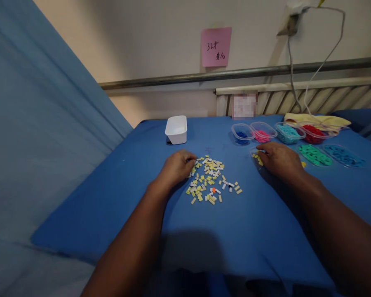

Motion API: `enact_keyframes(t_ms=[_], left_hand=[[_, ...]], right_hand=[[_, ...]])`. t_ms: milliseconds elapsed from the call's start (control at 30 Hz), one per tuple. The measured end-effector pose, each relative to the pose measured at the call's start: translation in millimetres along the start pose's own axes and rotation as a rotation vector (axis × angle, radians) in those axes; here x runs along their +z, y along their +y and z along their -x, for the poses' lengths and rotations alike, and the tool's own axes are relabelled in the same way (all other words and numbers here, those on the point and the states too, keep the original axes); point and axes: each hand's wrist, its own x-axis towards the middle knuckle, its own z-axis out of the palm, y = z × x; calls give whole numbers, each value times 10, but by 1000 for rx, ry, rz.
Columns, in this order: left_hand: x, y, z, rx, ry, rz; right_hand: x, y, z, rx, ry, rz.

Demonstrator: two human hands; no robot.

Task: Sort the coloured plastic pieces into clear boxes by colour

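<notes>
A scatter of several small yellow and white pieces [210,178], with one orange piece among them, lies on the blue-covered table [111,206]. My left hand [177,167] rests at the pile's left edge, fingers curled down onto the pieces. My right hand [278,159] lies over a clear shallow container [256,156] holding yellow pieces, its fingers bent at the container. What either hand pinches is too small to see.
A white tub [176,129] stands at the back left. Clear containers hold blue [242,134], pink [262,132], cyan [289,132] and red [313,133] pieces; lids carry green [315,155] and blue [344,156] ones. A pink note [215,46] hangs on the wall. Blue cloth rises at the left.
</notes>
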Motion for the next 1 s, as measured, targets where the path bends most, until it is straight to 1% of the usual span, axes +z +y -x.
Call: enact_keyframes(t_ms=[67, 133, 233, 300, 367, 433, 500, 567, 600, 633, 667, 733, 767, 833, 867, 933, 1000], left_hand=[[19, 29, 33, 60, -78, -93], [25, 67, 56, 115, -126, -171], [12, 116, 64, 189, -192, -297], [4, 151, 50, 211, -226, -377], [11, 194, 24, 211, -239, -447], [32, 242, -8, 198, -241, -504], [57, 280, -35, 162, -243, -546], [77, 299, -49, 113, -226, -538], [82, 303, -49, 90, -206, -494], [86, 307, -45, 63, -183, -405], [89, 315, -35, 26, -154, -267], [100, 359, -6, -87, -102, 124], [112, 399, 12, -150, -86, 335], [152, 508, 50, -241, -73, 679], [180, 569, 65, -256, -76, 794], [246, 678, 85, -249, -81, 931], [315, 745, 87, -247, -49, 978]], right_hand=[[-14, -84, 21, -54, 17, -17], [-34, -152, 33, -95, 3, -17], [-45, -185, 37, -70, -27, 7], [-40, -173, 39, -36, -25, 24], [-33, -162, 42, -27, -11, 31], [-32, -175, 45, -50, -3, 21], [-40, -220, 48, -85, 10, -8], [-53, -302, 58, -131, 40, -71], [-58, -358, 70, -159, 59, -119], [-63, -426, 88, -187, 77, -182], [-65, -507, 114, -217, 88, -260], [-65, -705, 182, -242, 90, -464], [-61, -817, 222, -228, 77, -590], [-48, -1043, 299, -145, 23, -876], [-39, -1144, 331, -92, -24, -1036], [-25, -1296, 375, -6, -98, -1306], [-17, -1362, 389, 56, -107, -1439]])
